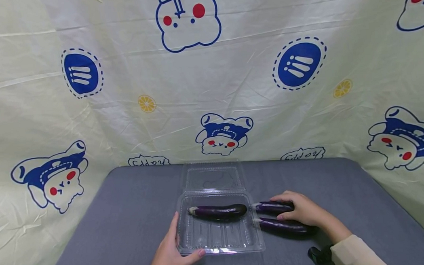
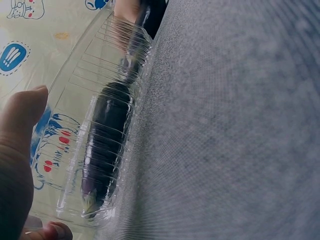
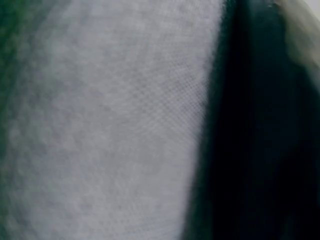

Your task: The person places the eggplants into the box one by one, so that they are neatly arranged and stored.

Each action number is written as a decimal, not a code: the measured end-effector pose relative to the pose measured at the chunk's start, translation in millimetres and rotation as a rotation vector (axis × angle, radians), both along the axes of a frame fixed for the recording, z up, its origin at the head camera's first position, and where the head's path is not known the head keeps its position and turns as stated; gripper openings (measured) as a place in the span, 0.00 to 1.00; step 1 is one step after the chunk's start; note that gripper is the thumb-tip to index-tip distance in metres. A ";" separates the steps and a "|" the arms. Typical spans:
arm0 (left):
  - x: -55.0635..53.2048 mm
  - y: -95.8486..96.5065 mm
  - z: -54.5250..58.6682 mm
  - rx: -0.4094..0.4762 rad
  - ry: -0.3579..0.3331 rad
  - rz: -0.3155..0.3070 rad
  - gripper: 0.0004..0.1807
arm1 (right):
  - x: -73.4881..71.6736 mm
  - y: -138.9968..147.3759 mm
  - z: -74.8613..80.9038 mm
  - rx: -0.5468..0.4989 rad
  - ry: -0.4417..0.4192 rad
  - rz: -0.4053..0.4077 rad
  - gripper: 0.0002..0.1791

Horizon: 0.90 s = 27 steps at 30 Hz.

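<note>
A clear plastic clamshell container [image 1: 226, 240] lies open on the table with its lid [image 1: 214, 177] folded back. One dark purple eggplant [image 1: 218, 212] lies crosswise inside it, seen through the ribbed wall in the left wrist view. My left hand [image 1: 170, 250] holds the container's near left corner, thumb along the front edge and fingers at the left side. To the right of the container, my right hand [image 1: 304, 212] grips a second eggplant [image 1: 269, 207] between thumb and fingers. A third eggplant [image 1: 283, 227] lies just in front of it, partly beneath the hand.
Grey cloth covers the table [image 1: 140, 210]. A patterned curtain [image 1: 124, 125] hangs behind it and at both sides. Near my right sleeve is a black object [image 1: 319, 255]. Blurred grey cloth and a dark shape fill the right wrist view.
</note>
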<state>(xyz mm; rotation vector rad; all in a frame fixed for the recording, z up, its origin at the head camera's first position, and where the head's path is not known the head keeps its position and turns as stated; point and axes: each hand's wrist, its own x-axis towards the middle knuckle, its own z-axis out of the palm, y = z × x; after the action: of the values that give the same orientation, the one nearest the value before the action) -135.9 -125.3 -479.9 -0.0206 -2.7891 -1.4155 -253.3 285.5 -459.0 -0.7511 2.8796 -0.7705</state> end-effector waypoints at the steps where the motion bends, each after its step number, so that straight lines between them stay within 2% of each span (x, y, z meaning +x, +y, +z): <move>1: 0.2 0.1 0.0 -0.002 0.004 0.002 0.70 | 0.0 0.4 0.0 -0.001 0.008 -0.006 0.29; 9: 0.0 0.8 1.5 0.000 -0.011 0.000 0.70 | -0.2 4.1 6.1 -0.009 0.066 -0.089 0.29; 17: -0.6 0.0 1.5 -0.001 0.005 0.003 0.70 | 1.6 -5.7 28.8 -0.051 0.170 -0.157 0.30; 19: -0.4 0.0 1.7 -0.001 0.004 0.004 0.70 | 3.5 -12.7 34.5 -0.059 0.191 -0.155 0.30; 27: -0.1 -0.3 2.2 0.011 -0.002 0.005 0.70 | 13.6 -59.9 47.8 -0.097 0.156 -0.064 0.29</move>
<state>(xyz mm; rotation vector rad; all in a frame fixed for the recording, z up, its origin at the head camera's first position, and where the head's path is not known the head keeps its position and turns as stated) -136.0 -125.6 -477.7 -0.0124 -2.7808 -1.4300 -239.7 225.6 -411.2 -0.7646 3.0372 -0.9044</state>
